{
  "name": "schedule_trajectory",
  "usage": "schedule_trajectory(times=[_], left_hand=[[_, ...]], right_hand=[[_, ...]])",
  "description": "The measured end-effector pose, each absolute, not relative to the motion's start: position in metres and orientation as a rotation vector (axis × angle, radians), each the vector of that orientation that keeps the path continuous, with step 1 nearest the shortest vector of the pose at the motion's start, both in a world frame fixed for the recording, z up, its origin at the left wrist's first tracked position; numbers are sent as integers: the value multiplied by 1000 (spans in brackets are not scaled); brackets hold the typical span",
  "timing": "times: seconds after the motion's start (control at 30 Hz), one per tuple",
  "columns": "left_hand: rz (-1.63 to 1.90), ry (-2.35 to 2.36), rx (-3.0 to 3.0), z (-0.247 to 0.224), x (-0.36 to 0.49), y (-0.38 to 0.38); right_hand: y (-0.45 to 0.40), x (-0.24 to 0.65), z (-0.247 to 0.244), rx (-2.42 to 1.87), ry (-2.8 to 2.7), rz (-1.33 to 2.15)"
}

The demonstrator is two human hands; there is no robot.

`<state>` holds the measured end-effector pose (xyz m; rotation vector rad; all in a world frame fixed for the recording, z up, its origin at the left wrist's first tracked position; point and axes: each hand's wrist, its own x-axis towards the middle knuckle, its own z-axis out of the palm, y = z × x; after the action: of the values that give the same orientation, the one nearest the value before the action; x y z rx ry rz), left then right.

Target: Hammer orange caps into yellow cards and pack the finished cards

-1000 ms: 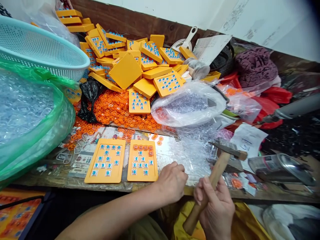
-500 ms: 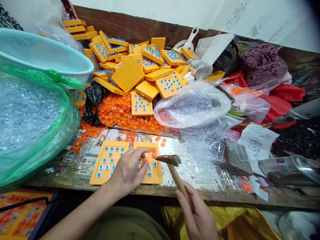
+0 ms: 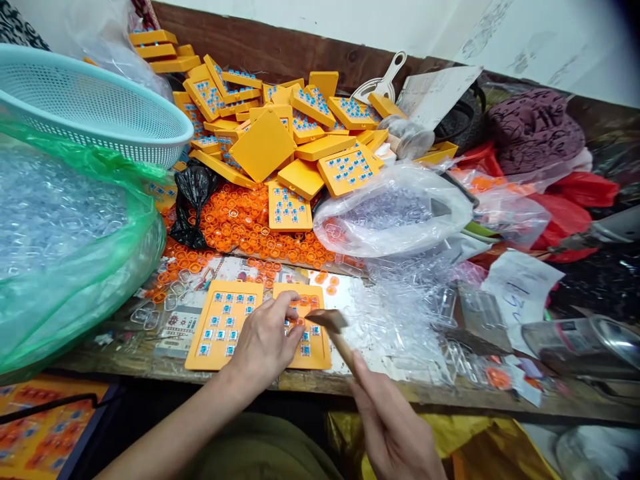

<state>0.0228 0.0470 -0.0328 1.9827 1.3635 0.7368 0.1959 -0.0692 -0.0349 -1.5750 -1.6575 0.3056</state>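
Two flat yellow panels lie side by side at the bench's front edge. The left panel (image 3: pixel 207 343) carries rows of blue-and-clear pieces. The right panel (image 3: pixel 320 357) has blue pieces and some orange ones near its top. My left hand (image 3: pixel 265 337) rests over the right panel, thumb and forefinger pinched near a spot there; what they hold is too small to make out. My right hand (image 3: pixel 385 413) grips the wooden handle of a hammer (image 3: pixel 333 321). The hammer's blurred head is just right of my left fingertips, over the right panel.
Orange rings (image 3: pixel 240 223) are heaped behind the panels, below a pile of yellow panels (image 3: pixel 263 143). A green bag (image 3: pixel 145 247) and blue basket (image 3: pixel 170 133) stand left. A white bag (image 3: pixel 330 233) and clear plastic pieces (image 3: pixel 400 320) lie right.
The hammer head has moved slightly left and its handle has tilted lower, closer to my left fingertips. The whole view has shifted a little.
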Motion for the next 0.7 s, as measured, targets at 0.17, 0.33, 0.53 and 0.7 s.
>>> schedule_trajectory(times=[0.17,0.33,0.53,0.7], left_hand=[[733,1423,1910,-29,26,47],[780,1396,1820,-34,25,47],[831,1387,1738,-38,28,43],[751,1382,1880,-27,13,60]], right_hand=[[-68,193,-35,-1703,-1571,458],[-66,190,-30,-1603,-1492,382],[-63,196,-28,-1685,-1728,421],[-66,198,-41,-1673,-1557,451]])
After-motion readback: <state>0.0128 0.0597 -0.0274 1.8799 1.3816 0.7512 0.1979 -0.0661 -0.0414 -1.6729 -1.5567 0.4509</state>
